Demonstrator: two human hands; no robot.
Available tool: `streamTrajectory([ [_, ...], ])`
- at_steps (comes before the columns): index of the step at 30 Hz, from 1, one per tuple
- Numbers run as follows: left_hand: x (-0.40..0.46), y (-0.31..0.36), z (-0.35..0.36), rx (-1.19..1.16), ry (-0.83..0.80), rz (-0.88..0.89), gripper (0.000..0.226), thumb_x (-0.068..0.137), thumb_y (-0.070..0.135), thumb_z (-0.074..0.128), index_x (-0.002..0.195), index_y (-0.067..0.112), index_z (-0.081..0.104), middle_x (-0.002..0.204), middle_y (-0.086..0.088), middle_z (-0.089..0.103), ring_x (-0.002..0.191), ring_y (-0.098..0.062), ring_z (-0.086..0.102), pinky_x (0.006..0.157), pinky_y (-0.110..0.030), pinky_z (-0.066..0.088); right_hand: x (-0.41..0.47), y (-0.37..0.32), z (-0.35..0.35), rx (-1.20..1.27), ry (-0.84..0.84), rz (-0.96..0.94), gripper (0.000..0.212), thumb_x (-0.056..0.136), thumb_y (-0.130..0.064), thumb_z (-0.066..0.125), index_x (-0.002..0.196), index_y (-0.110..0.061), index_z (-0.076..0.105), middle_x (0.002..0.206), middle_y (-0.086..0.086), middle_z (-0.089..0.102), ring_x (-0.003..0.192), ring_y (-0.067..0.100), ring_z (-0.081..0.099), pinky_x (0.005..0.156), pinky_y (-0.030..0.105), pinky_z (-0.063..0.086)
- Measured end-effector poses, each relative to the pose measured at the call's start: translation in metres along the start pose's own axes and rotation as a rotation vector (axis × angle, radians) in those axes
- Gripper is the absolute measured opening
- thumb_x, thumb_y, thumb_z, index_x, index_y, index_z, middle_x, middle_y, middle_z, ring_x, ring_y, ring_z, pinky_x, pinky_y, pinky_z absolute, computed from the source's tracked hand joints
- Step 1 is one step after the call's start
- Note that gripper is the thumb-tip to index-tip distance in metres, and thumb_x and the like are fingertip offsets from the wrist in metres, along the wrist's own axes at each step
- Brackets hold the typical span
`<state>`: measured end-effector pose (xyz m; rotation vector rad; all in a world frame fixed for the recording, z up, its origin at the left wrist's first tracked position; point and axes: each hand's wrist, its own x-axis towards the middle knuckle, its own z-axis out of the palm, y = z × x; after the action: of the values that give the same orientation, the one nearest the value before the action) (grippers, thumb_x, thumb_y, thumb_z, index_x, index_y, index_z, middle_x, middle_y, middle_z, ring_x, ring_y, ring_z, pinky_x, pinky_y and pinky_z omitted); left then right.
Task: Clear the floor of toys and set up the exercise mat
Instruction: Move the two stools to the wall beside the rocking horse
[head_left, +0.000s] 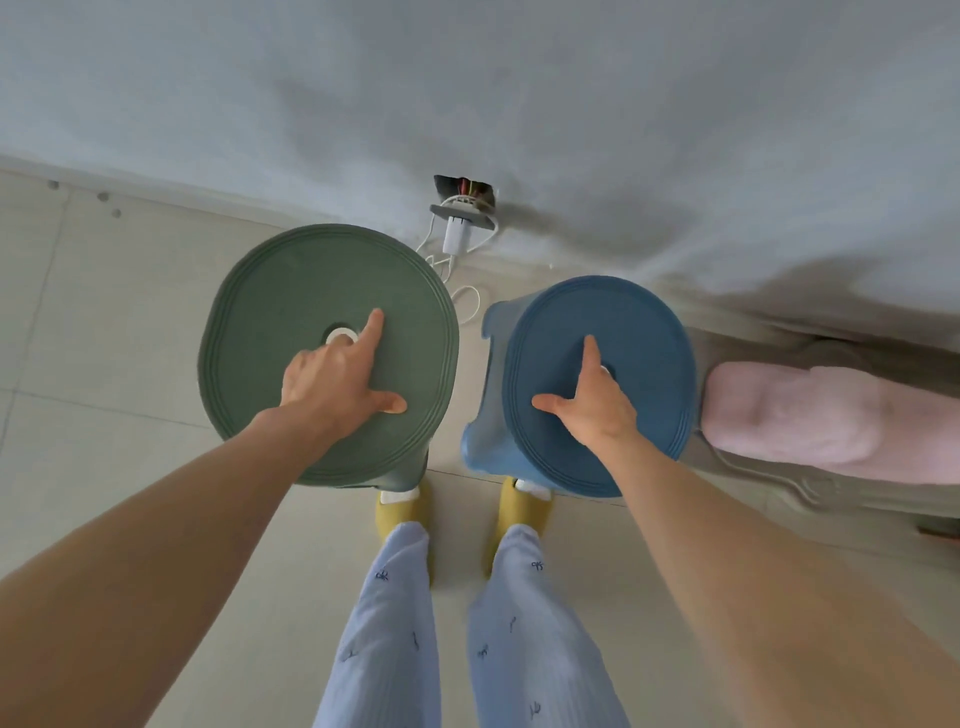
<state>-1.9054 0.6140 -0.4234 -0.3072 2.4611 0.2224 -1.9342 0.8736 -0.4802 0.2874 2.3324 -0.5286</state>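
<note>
Two stiff plastic stools stand by the wall: left hand (332, 376) hooks fingers into the green stool (291, 312) centre hole, right hand (597, 405) into the blue stool (639, 332). Probably light; holes give good hold.

The tiled floor (104, 322) is carrying a green stool (291, 291), a blue stool (639, 332) and a white cable (467, 301).

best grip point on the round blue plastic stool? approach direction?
Likely the small hole at the centre of the seat of the round blue plastic stool, approached from straight above. The seat faces up, wide and flat, with only low ridges at the rim. The right hand already rests there, index finger and thumb straight; its other fingers appear to dip into the hole, though that is partly hidden.
</note>
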Motion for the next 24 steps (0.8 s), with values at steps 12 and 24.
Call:
streamTrajectory([
  [12,0.057,0.010,0.062,-0.036,0.041,-0.047,0.104,0.070,0.054,0.070,0.147,0.027,0.006,0.117,-0.014,0.052,0.100,-0.041,0.055,0.077,-0.040,0.038,0.105,0.032,0.053,-0.033,-0.113,0.011,0.098,0.084,-0.029,0.066,0.148,-0.022,-0.009,0.143,0.017,0.033,0.126,0.037,0.040,0.097,0.049,0.037],
  [24,0.068,0.022,0.074,-0.036,0.032,-0.057,0.104,0.070,0.055,0.069,0.147,0.027,0.005,0.107,-0.011,0.053,0.096,-0.037,0.055,0.072,-0.034,0.030,0.140,0.035,0.060,0.052,-0.094,0.057,0.099,0.083,-0.023,0.068,0.148,-0.020,-0.006,0.139,0.019,0.036,0.125,0.039,0.039,0.098,0.049,0.036],
])
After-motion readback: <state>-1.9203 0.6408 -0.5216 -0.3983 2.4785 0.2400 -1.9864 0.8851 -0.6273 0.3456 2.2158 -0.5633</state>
